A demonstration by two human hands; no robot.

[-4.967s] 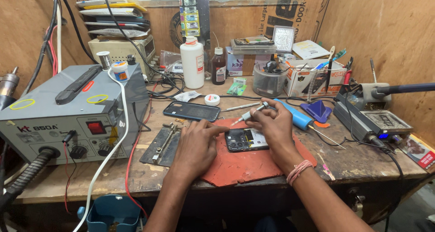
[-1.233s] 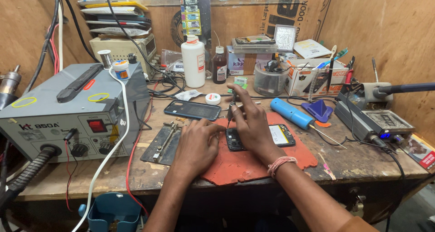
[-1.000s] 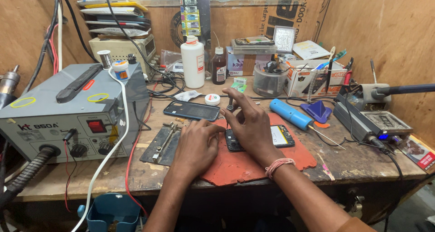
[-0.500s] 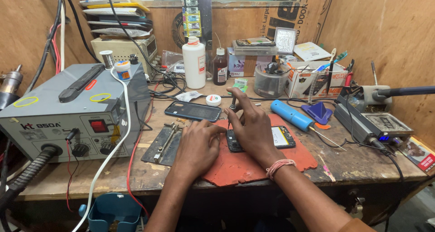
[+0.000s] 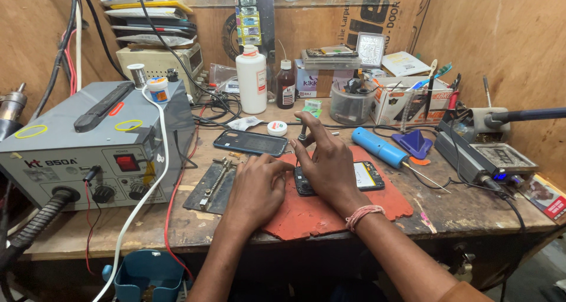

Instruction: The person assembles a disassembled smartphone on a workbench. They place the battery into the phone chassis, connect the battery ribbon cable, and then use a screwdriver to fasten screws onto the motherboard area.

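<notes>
You sit at a cluttered wooden table (image 5: 460, 210) walled in by plywood, with repair gear on every side. Your right hand (image 5: 327, 163) lies over the left part of an opened phone (image 5: 367, 176) on the red mat (image 5: 330, 210), thumb and fingers pinched around the dark shaft of a small tool (image 5: 302, 134) that stands upright at the phone's top left corner; I cannot tell what kind of tip it has, nor whether it sits in a screw. Your left hand (image 5: 254, 187) rests flat on the mat just beside the phone, fingers spread and loose, fingertips touching its left edge to steady it and gripping nothing. It looks like you are working a fastener or seam at that corner, with the body already open. The next move calls for keeping the tool upright, light pressure, and the left hand pinning the phone so it does not skate on the mat. Just above the mat lies a dark back cover (image 5: 252, 142); to its right a blue driver (image 5: 378, 148) lies slantwise, near the phone but apart from it. A metal jig (image 5: 213, 184) sits left of the mat, and the grey rework station (image 5: 88, 148) stands at the far left.
</notes>
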